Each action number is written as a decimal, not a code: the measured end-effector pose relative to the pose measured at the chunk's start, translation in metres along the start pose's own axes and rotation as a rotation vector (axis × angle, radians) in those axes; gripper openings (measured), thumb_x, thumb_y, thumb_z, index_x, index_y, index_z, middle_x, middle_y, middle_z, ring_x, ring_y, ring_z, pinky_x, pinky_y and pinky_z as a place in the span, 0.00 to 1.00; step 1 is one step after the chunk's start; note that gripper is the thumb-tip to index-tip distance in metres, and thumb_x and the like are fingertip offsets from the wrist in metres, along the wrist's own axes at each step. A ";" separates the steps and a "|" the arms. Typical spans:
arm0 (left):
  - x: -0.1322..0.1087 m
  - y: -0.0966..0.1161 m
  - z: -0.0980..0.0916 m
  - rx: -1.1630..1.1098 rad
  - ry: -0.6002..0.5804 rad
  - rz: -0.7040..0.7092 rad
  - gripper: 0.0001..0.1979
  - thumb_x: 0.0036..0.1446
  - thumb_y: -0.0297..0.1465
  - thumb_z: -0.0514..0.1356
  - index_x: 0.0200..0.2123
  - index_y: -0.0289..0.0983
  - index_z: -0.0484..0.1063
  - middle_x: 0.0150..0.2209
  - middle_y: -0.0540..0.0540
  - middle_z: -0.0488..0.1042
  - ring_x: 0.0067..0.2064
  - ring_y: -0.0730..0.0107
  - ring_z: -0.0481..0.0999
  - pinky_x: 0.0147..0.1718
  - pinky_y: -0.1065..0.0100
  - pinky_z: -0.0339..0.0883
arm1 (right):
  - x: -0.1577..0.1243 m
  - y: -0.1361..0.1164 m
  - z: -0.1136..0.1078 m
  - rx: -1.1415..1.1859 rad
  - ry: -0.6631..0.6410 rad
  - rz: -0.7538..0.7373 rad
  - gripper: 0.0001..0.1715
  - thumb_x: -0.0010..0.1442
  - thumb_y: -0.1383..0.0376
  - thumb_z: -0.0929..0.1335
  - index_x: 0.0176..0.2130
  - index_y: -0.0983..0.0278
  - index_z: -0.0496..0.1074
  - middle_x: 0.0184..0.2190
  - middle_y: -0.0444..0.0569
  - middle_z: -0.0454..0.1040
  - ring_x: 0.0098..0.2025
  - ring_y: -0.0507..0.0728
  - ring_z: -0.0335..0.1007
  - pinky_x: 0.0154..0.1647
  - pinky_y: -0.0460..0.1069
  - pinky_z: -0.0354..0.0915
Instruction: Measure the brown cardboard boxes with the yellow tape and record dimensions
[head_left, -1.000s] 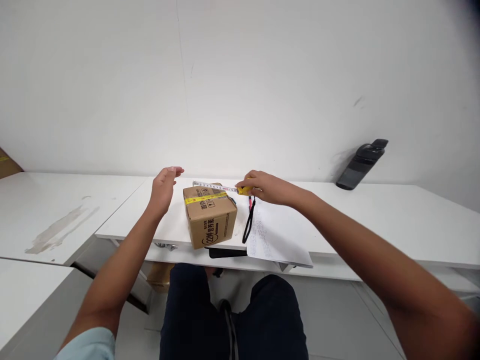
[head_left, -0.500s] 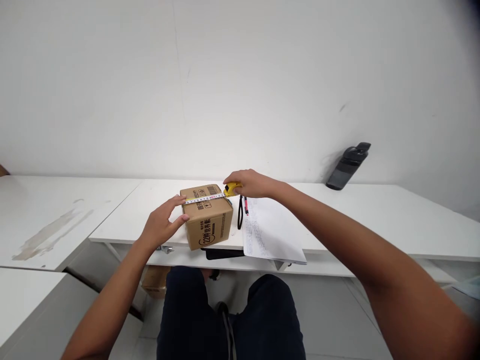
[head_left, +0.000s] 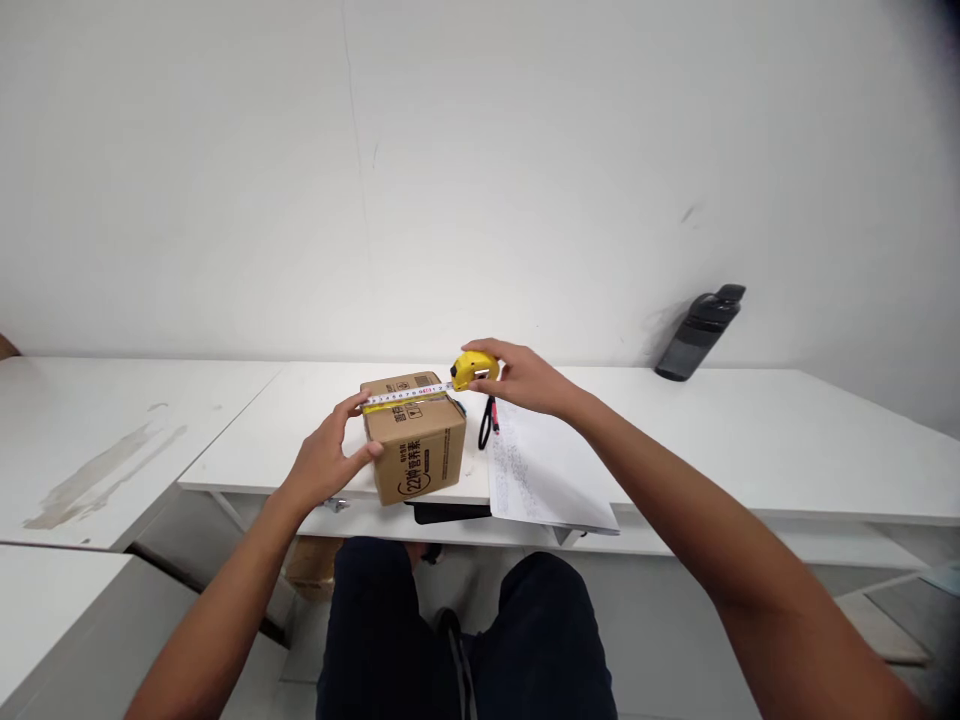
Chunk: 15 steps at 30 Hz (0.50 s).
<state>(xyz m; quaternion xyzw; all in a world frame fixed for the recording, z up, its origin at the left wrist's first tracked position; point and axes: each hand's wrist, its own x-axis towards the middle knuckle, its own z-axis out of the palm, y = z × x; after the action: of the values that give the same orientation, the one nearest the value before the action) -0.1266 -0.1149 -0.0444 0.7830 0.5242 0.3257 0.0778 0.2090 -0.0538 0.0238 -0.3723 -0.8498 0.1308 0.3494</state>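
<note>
A brown cardboard box (head_left: 420, 460) with dark printing stands at the front edge of the white desk. My left hand (head_left: 324, 455) is at its left side, thumb on the near corner and fingertips at the top edge, where they hold the end of the tape blade (head_left: 405, 393). That blade stretches across the box top, with its right part slightly raised. Its yellow tape measure (head_left: 471, 370) is gripped by my right hand (head_left: 525, 378), beyond the box's right edge. A black wrist strap (head_left: 486, 425) hangs below the case.
Written sheets of paper (head_left: 547, 470) lie right of the box, overhanging the desk edge, with a red pen (head_left: 495, 415) at their upper left. A dark bottle (head_left: 694, 335) stands near the wall. Under the desk, another cardboard box (head_left: 311, 565) sits by my legs.
My right hand has lifted and tilted the tape measure, so more of its yellow case shows and the blade has risen off the box's right edge. My left hand stays at the box's left side.
</note>
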 end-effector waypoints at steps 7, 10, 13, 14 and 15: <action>0.002 0.016 0.013 0.081 0.015 0.020 0.60 0.54 0.60 0.58 0.74 0.42 0.23 0.70 0.33 0.58 0.61 0.43 0.71 0.54 0.47 0.66 | -0.045 -0.047 0.023 -0.312 0.347 -0.039 0.24 0.63 0.58 0.68 0.57 0.61 0.67 0.44 0.55 0.76 0.37 0.61 0.74 0.32 0.52 0.70; 0.002 0.031 0.016 0.094 0.100 0.019 0.54 0.59 0.64 0.41 0.74 0.33 0.29 0.68 0.30 0.62 0.62 0.41 0.67 0.58 0.43 0.60 | -0.053 -0.048 0.053 -0.310 0.352 -0.003 0.23 0.64 0.60 0.66 0.57 0.63 0.66 0.42 0.54 0.75 0.35 0.59 0.72 0.27 0.50 0.67; 0.011 0.045 0.009 0.138 0.183 -0.086 0.51 0.61 0.62 0.33 0.74 0.30 0.42 0.62 0.30 0.70 0.63 0.40 0.65 0.60 0.41 0.55 | -0.056 -0.050 0.072 -0.310 0.321 0.040 0.21 0.64 0.62 0.65 0.56 0.62 0.67 0.41 0.53 0.73 0.35 0.58 0.72 0.26 0.49 0.67; 0.019 0.049 0.005 0.157 0.180 -0.125 0.50 0.62 0.62 0.34 0.73 0.31 0.47 0.61 0.31 0.72 0.63 0.40 0.64 0.61 0.41 0.54 | -0.056 -0.052 0.076 -0.313 0.313 0.051 0.21 0.64 0.62 0.64 0.56 0.62 0.67 0.41 0.53 0.72 0.35 0.58 0.72 0.27 0.48 0.67; 0.028 0.052 0.001 0.173 0.164 -0.156 0.47 0.63 0.61 0.34 0.72 0.33 0.51 0.61 0.33 0.72 0.64 0.40 0.64 0.61 0.41 0.53 | -0.056 -0.054 0.077 -0.312 0.309 0.059 0.21 0.65 0.62 0.64 0.57 0.62 0.67 0.41 0.53 0.72 0.35 0.57 0.71 0.27 0.48 0.67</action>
<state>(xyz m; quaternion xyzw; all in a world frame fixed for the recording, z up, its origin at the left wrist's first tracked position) -0.0791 -0.1129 -0.0086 0.7145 0.6141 0.3351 -0.0079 0.1534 -0.1288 -0.0340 -0.4620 -0.7849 -0.0509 0.4096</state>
